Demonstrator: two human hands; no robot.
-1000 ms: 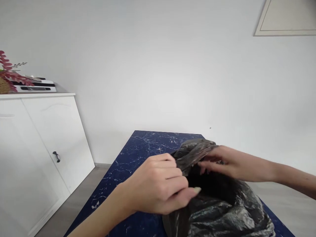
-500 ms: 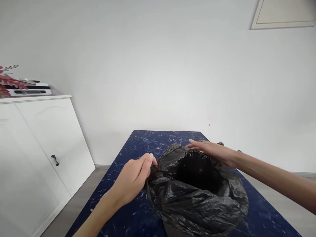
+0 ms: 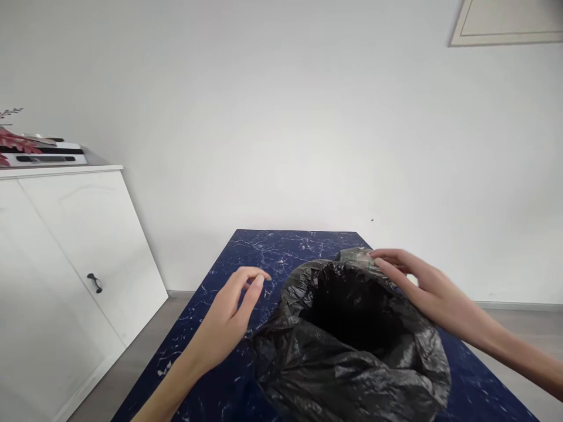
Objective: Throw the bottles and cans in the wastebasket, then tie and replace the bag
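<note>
A black garbage bag [image 3: 352,375] lines a trash bin, its crinkled edge folded out over the rim. The bin itself is hidden under the plastic, and the inside is too dark to make out. My left hand [image 3: 231,305] hovers left of the bag, thumb and fingers apart with nothing in them. My right hand [image 3: 422,281] is over the far right side of the rim, fingers stretched out towards a crumpled clear plastic piece [image 3: 352,255] behind the bin. Its fingertips overlap this piece in view; I cannot tell whether they touch it.
The bin stands on a dark blue marbled table [image 3: 272,246] that reaches to the white wall [image 3: 281,146]. A white cabinet [image 3: 97,234] stands at the left, with a white and black device [image 3: 53,157] and red leaves [image 3: 17,142] on top.
My left hand has let go of the bag's left edge and moved slightly away from it. My right hand has shifted right, uncovering the clear plastic piece behind the bin.
</note>
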